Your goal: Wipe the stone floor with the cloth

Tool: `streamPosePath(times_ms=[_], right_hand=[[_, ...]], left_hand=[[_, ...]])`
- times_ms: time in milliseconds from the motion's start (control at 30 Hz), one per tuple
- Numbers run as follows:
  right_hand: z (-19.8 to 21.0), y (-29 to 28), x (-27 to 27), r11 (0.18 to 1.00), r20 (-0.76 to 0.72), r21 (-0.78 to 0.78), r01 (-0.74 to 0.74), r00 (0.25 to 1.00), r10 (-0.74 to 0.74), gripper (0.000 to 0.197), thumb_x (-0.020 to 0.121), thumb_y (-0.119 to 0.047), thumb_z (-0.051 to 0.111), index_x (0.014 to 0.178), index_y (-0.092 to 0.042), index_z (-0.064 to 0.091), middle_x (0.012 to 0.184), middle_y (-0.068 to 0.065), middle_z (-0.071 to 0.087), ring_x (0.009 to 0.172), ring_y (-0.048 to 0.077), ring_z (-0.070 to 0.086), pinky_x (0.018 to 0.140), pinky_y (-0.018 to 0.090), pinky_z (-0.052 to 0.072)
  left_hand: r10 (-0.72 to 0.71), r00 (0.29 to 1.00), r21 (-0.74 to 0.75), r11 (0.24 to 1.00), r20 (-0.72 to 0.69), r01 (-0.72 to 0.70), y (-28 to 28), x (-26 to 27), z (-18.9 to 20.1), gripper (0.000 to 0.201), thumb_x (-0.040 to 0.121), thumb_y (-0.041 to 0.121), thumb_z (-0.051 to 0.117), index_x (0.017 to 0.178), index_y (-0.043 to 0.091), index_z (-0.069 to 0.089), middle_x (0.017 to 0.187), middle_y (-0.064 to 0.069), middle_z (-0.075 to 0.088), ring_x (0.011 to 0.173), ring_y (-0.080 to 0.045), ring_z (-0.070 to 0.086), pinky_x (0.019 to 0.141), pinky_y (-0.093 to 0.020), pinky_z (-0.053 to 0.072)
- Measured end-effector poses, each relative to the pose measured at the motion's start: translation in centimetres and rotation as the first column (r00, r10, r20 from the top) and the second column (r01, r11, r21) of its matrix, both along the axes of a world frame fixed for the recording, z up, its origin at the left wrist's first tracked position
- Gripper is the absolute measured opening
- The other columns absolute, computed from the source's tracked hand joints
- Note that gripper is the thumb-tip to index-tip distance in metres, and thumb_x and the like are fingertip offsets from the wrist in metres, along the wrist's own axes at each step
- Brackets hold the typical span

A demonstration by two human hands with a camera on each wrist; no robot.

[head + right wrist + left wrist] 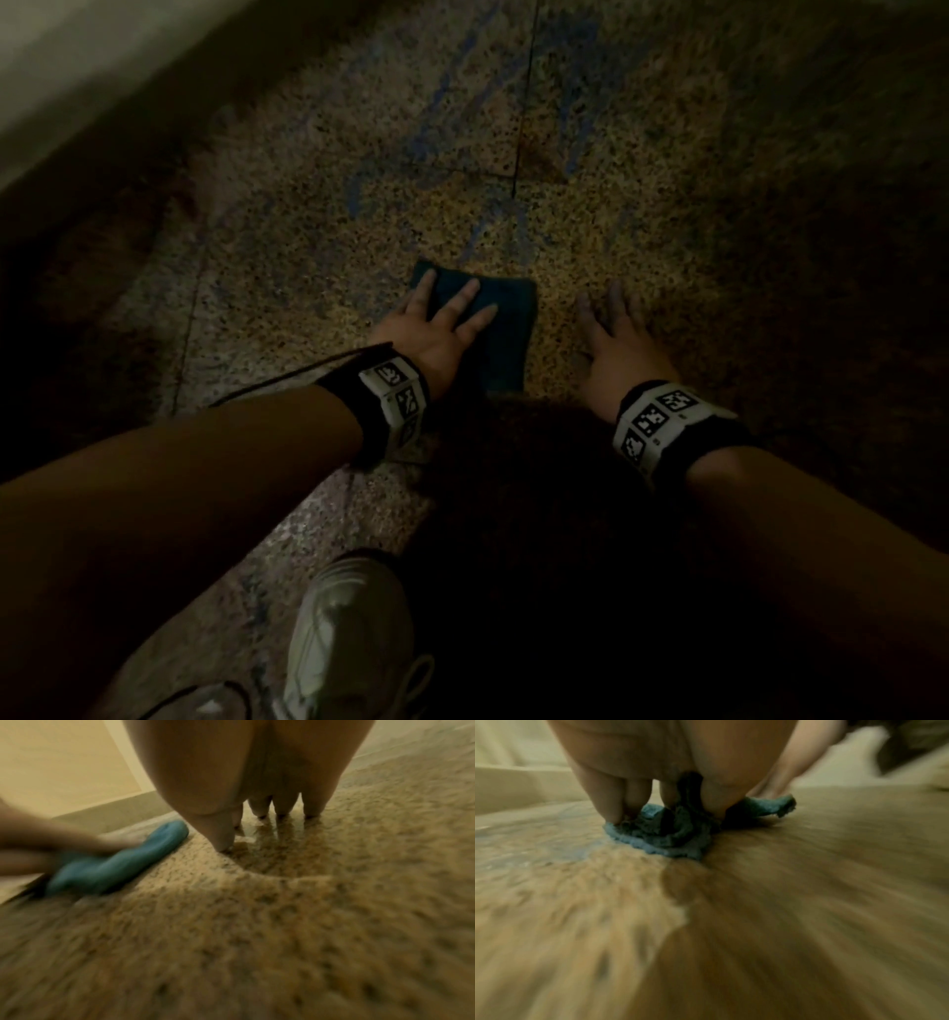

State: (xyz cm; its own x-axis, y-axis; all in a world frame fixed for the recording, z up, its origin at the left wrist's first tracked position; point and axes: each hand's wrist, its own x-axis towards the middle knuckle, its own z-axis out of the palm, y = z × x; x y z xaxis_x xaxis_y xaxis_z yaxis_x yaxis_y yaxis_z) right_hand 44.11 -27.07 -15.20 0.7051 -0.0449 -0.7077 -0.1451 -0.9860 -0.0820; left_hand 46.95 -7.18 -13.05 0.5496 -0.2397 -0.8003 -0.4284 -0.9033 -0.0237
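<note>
A folded teal cloth point(506, 334) lies on the speckled stone floor point(287, 288) in the dim head view. My left hand point(436, 329) presses flat on the cloth's left half with straight, spread fingers. The left wrist view shows the cloth point(659, 839) bunched under those fingertips point(608, 809), with a bluish wet smear on the floor point(808, 902) to its left. My right hand point(616, 339) rests with straight fingers on bare floor, a short way right of the cloth. In the right wrist view its fingertips point(223, 839) touch the stone and the cloth point(123, 862) lies left.
Blue streaks point(441, 103) mark the floor beyond the cloth, around a tile joint point(524, 128). A pale wall base point(77, 77) runs along the far left. My white shoe point(349, 637) stands near the bottom, below the hands. A thin cable point(287, 380) trails from the left wristband.
</note>
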Motion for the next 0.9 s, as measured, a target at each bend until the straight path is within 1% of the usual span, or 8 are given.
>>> streamPosePath(times_ms=[100,167,333,500,600,667,800,900], right_hand=[[0.1,0.0,0.1,1.0,-0.017,0.001,-0.003,1.0,0.003,0.069,0.101,-0.023,0.035,0.151,-0.031,-0.011,0.155,0.002,-0.029,0.144,0.025,-0.02,0.118,0.044,0.008],[0.2,0.2,0.3,1.0,-0.04,-0.011,0.007,0.999,-0.008,0.07,0.101,-0.022,0.037,0.151,-0.03,-0.011,0.155,0.002,-0.029,0.144,0.025,-0.02,0.119,0.044,0.008],[1.2,1.0,0.9,0.999,-0.037,-0.036,0.012,0.999,-0.013,0.069,0.1,-0.022,0.038,0.152,-0.026,-0.007,0.157,0.007,-0.024,0.145,0.028,-0.017,0.119,0.044,0.008],[1.3,2.9,1.8,0.995,0.131,0.027,-0.091,0.988,0.087,0.076,0.099,-0.018,0.04,0.15,-0.031,-0.015,0.155,0.004,-0.028,0.144,0.026,-0.022,0.119,0.044,-0.005],[1.2,4.8,2.5,0.988,0.103,0.064,-0.14,0.986,0.133,0.068,0.101,-0.022,0.038,0.151,-0.032,-0.007,0.156,0.0,-0.025,0.144,0.024,-0.021,0.118,0.044,-0.002],[1.1,5.8,2.7,0.988,0.06,0.088,-0.131,0.99,0.126,0.069,0.1,-0.015,0.038,0.152,-0.033,-0.004,0.157,-0.003,-0.023,0.145,0.023,-0.019,0.118,0.043,0.001],[0.8,6.8,2.1,0.986,-0.007,0.075,-0.152,0.988,0.152,0.077,0.095,-0.007,0.039,0.151,-0.035,-0.007,0.156,-0.004,-0.025,0.144,0.026,-0.021,0.119,0.043,-0.002],[0.9,6.6,2.4,0.986,-0.047,0.078,-0.145,0.988,0.149,0.074,0.097,-0.006,0.034,0.151,-0.036,-0.007,0.156,-0.005,-0.025,0.144,0.025,-0.02,0.118,0.042,0.001]], left_hand=[[0.056,0.997,-0.03,0.998,0.053,-0.055,-0.3,2.0,0.0,0.08,0.098,0.022,0.046,0.147,0.04,-0.015,0.153,0.01,-0.029,0.143,-0.032,-0.021,0.113,-0.046,0.023],[0.039,0.997,-0.025,0.999,0.073,-0.037,-0.4,2.5,-0.1,0.077,0.099,0.018,0.043,0.148,0.038,-0.013,0.155,0.008,-0.026,0.143,-0.031,-0.021,0.115,-0.045,0.018],[0.024,0.999,-0.015,1.0,0.034,-0.023,0.6,1.1,-0.3,0.076,0.1,0.03,0.045,0.149,0.036,-0.013,0.155,0.006,-0.026,0.143,-0.03,-0.022,0.116,-0.046,0.011],[0.01,1.0,0.041,0.999,-0.025,-0.009,3.1,-2.4,0.3,0.074,0.1,0.024,0.04,0.148,0.035,-0.015,0.154,0.005,-0.029,0.142,-0.03,-0.022,0.116,-0.044,0.008],[0.019,0.999,0.052,0.999,-0.03,-0.017,3.8,-3.4,0.5,0.073,0.101,0.025,0.039,0.148,0.035,-0.016,0.154,0.004,-0.029,0.143,-0.03,-0.022,0.116,-0.044,0.008],[0.03,0.999,0.037,0.999,-0.034,-0.029,4.0,-3.2,0.3,0.073,0.101,0.023,0.038,0.148,0.035,-0.015,0.154,0.005,-0.03,0.142,-0.03,-0.023,0.116,-0.045,0.009],[0.06,0.998,0.023,0.998,-0.02,-0.06,4.1,-2.0,-0.1,0.076,0.1,0.025,0.042,0.148,0.037,-0.014,0.154,0.007,-0.029,0.143,-0.031,-0.021,0.115,-0.047,0.016],[0.124,0.992,-0.008,0.992,0.028,-0.124,4.1,0.4,-0.1,0.074,0.099,0.03,0.044,0.15,0.037,-0.01,0.156,0.005,-0.025,0.144,-0.033,-0.017,0.116,-0.046,0.014]])
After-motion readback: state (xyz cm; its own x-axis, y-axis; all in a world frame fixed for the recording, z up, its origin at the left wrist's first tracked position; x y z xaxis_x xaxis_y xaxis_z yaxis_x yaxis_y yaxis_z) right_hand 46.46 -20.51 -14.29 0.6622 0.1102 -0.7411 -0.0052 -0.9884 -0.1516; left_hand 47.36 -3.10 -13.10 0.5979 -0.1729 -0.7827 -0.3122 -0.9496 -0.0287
